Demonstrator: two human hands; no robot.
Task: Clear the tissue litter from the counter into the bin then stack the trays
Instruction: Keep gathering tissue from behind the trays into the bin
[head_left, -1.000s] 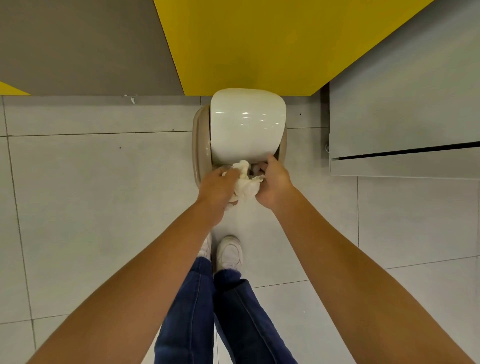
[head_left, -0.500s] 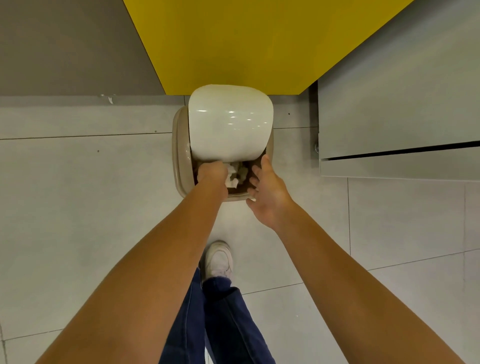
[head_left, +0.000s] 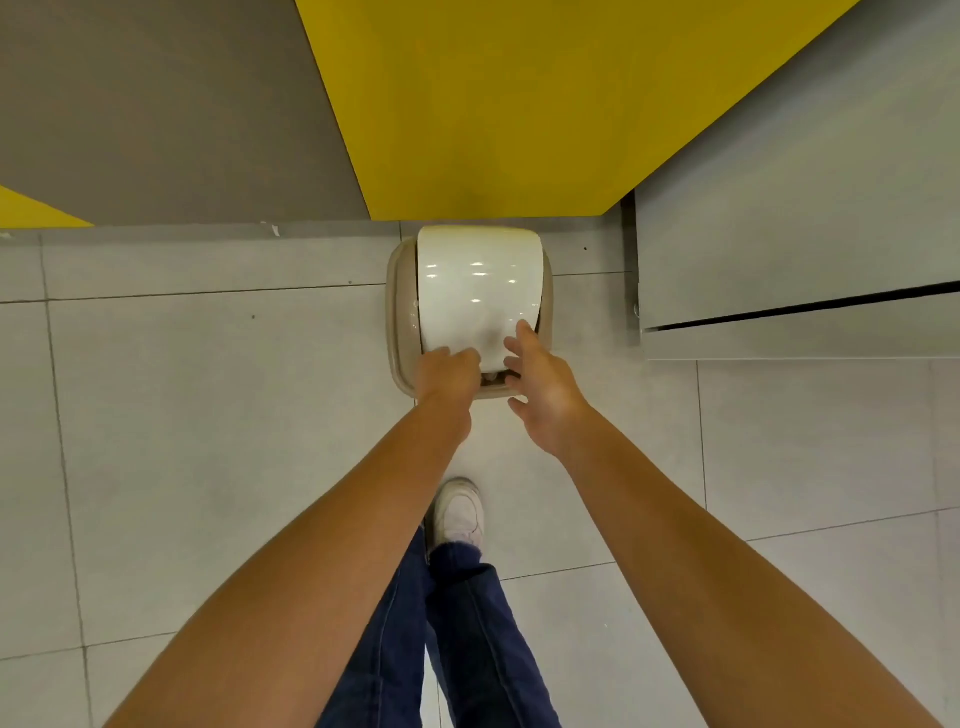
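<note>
A beige bin (head_left: 400, 332) with a glossy white swing lid (head_left: 475, 291) stands on the floor against the yellow wall. My left hand (head_left: 448, 371) is at the lid's near edge, fingers bent down toward the narrow dark opening (head_left: 491, 378); nothing shows in it. My right hand (head_left: 540, 387) hovers over the bin's near right corner with its fingers spread, fingertips at the lid's edge. No tissue is visible. No trays or counter top are in view.
A grey cabinet front (head_left: 779, 270) with a dark horizontal gap stands right of the bin. Pale floor tiles (head_left: 208, 415) spread to the left and in front. My legs and a white shoe (head_left: 458, 512) are below the bin.
The tissue wad held by both hands a second ago has gone into the bin. The lid has swung nearly closed, and my right hand has opened and drawn back.
</note>
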